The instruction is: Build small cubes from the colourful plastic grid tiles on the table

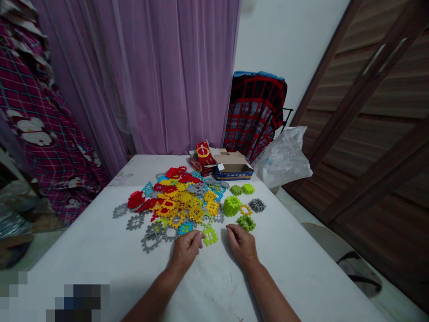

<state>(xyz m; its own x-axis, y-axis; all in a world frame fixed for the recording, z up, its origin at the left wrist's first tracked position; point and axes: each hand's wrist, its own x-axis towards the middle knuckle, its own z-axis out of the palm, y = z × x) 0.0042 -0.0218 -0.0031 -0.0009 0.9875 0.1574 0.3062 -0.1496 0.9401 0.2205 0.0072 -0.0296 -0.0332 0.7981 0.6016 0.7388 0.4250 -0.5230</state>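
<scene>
1. A white table (100,250) is standing in the middle of the room and serving as the landmark.
2. Behind the table, a purple curtain (161,76) is hanging in long folds.
3. Right of the curtain, behind the table, a plain white wall (288,40) is showing.
4. Against that wall, past the table's far right corner, a red checked cloth (254,112) is draping over a rack.
5. Right of the table, a dark wooden door (375,116) with diagonal battens is closing off the side.
6. Left of the table, a patterned pink fabric (36,125) is hanging.
7. Below the table's right edge, a pale floor (395,304) is showing.
8. Dim, even light is falling across the room.
</scene>
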